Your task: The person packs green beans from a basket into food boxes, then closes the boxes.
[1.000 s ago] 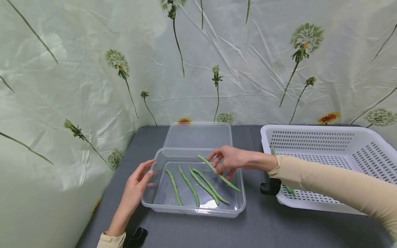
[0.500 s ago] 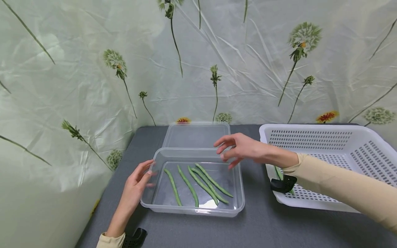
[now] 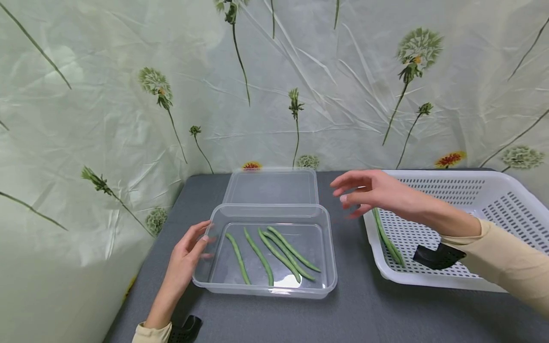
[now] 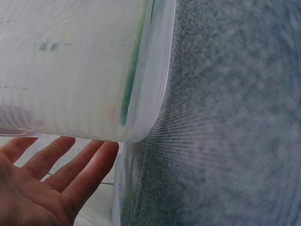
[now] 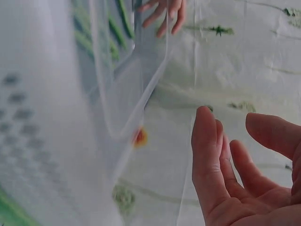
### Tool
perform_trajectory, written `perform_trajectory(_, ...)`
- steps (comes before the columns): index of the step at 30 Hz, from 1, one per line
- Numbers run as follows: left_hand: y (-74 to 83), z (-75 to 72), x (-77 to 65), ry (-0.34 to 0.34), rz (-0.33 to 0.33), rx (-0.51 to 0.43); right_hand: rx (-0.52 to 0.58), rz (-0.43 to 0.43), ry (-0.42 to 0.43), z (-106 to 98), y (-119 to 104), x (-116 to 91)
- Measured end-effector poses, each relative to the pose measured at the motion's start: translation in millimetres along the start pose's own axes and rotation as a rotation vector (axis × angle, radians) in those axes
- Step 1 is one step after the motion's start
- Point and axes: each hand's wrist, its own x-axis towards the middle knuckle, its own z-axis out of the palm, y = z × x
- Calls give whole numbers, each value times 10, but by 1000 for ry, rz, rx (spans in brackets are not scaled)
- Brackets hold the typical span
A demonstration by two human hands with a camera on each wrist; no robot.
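A clear plastic container (image 3: 266,289) stands on the grey tabletop in the head view, with several green beans (image 3: 261,257) laid side by side inside. My left hand (image 3: 182,259) is at its left wall, and the left wrist view shows extended fingers (image 4: 89,174) against the outside. Up at the left edge of a white perforated basket (image 3: 442,282) hangs my right hand (image 3: 381,193), fingers loosely bent and nothing held. More green beans (image 3: 388,240) lie along the basket's left side, partly covered by that hand.
Behind the container lies a flat clear lid (image 3: 271,186). A flower-printed sheet (image 3: 257,119) hangs behind and to the left of the grey tabletop (image 3: 274,319). Each wrist carries a black camera mount (image 3: 438,256).
My right hand laid a green bean down at the right end of the row, let go, and moved right to the basket. The left hand stayed at the container's wall.
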Motion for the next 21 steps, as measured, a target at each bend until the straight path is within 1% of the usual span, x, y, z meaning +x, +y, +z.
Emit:
perform_trajectory(5, 0, -1, -4, 3, 5, 4, -35, 6, 63, -196, 98, -199)
perform_trajectory(8, 6, -1, -6, 3, 6, 1, -77, 34, 89, -327, 186, -298)
perform_trajectory(12, 11, -3, -6, 5, 6, -3, -134, 85, 88, -487, 329, -380)
perform_trajectory(16, 11, -3, -4, 7, 1, -1, -136, 111, 46, -601, 534, -399)
perform_trajectory(21, 18, 4, -10, 4, -6, -4, -108, 180, -26, -680, 815, -395)
